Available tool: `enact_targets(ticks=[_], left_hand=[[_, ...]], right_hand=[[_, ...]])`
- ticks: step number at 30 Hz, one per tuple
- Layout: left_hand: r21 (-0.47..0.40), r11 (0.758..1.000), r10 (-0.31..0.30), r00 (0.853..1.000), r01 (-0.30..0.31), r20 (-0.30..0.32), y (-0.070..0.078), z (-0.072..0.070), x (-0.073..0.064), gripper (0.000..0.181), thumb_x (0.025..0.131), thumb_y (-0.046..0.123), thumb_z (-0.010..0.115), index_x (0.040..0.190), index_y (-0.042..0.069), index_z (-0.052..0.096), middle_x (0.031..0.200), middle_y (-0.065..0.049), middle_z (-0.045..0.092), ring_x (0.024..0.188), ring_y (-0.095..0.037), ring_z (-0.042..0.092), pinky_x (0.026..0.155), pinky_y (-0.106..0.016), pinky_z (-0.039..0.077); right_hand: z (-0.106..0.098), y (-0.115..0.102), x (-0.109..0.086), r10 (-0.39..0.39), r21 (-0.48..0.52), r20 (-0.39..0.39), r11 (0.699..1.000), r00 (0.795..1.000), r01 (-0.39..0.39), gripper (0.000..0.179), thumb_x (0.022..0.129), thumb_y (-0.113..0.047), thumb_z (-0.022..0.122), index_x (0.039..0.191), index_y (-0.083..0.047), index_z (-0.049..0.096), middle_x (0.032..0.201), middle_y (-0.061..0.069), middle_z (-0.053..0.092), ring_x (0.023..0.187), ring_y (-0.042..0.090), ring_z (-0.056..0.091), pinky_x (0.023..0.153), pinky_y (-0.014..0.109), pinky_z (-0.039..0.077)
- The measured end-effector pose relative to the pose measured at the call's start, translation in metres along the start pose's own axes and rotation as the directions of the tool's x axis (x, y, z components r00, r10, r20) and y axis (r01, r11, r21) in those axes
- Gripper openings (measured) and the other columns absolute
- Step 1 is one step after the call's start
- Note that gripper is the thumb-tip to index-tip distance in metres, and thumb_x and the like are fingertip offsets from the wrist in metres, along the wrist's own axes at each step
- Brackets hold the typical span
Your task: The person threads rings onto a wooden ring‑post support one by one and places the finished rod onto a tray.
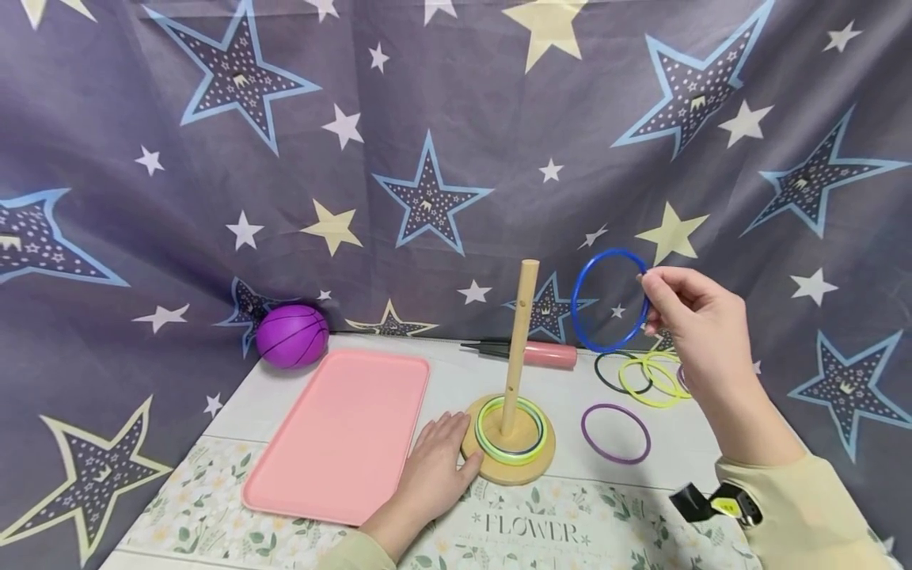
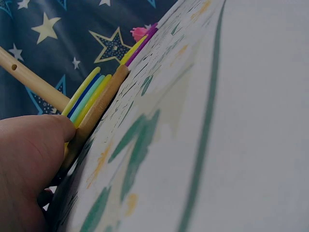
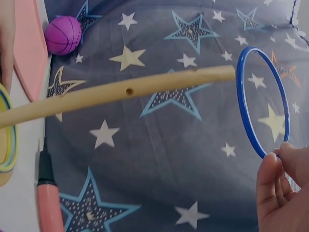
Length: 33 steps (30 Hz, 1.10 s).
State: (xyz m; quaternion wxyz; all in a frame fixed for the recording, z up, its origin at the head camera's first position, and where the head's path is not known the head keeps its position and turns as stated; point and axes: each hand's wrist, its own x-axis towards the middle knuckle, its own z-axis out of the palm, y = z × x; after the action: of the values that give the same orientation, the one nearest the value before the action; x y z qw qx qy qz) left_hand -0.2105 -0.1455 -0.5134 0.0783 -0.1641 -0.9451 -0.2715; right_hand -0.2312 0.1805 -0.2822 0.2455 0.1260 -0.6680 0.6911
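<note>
My right hand [image 1: 701, 317] pinches the edge of a blue ring [image 1: 574, 305] between thumb and fingers. The ring is held up in the air, to the right of the top of a wooden post [image 1: 522, 332]. In the right wrist view the blue ring [image 3: 243, 104] stands nearly on edge just beyond the post's tip. Several yellow, green and dark blue rings [image 1: 484, 447] lie stacked around the post on its round wooden base [image 1: 516, 475]. My left hand [image 1: 438, 467] rests against the base's left side, thumb touching its edge; its fingers look fairly straight.
A purple ring [image 1: 616, 460] lies right of the base, with several yellow and dark rings [image 1: 659, 404] behind it. A pink hand pump [image 1: 552, 355] lies behind the post. At left are a pink tray [image 1: 342, 427] and a purple ball [image 1: 292, 336]. A star-patterned curtain [image 1: 427, 79] hangs behind.
</note>
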Motion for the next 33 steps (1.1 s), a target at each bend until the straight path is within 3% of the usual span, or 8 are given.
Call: enact_targets(ticks=[14,33], left_hand=[[0.002,1.0,-0.002,1.0,0.002,0.002,0.0,0.0,-0.001,0.067,0.11,0.035,0.067,0.162,-0.003,0.05,0.166,-0.021,0.051,0.16,-0.04,0.038,0.134,-0.059,0.022],[0.016,1.0,0.004,1.0,-0.004,-0.012,0.001,-0.001,-0.001,0.065,0.109,0.034,0.067,0.161,-0.003,0.052,0.165,-0.021,0.053,0.159,-0.041,0.04,0.134,-0.059,0.023]], right_hand=[[0.044,-0.018,0.012,-0.014,-0.081,0.061,0.997,0.998,0.018,0.025,0.103,-0.02,0.083,0.113,0.003,0.079,0.084,0.006,0.065,0.068,0.016,0.061,0.061,0.02,0.061],[0.068,0.004,0.017,0.061,-0.138,0.123,0.99,0.991,-0.044,0.025,0.105,-0.028,0.08,0.107,-0.004,0.077,0.077,0.003,0.063,0.066,0.015,0.06,0.06,0.023,0.061]])
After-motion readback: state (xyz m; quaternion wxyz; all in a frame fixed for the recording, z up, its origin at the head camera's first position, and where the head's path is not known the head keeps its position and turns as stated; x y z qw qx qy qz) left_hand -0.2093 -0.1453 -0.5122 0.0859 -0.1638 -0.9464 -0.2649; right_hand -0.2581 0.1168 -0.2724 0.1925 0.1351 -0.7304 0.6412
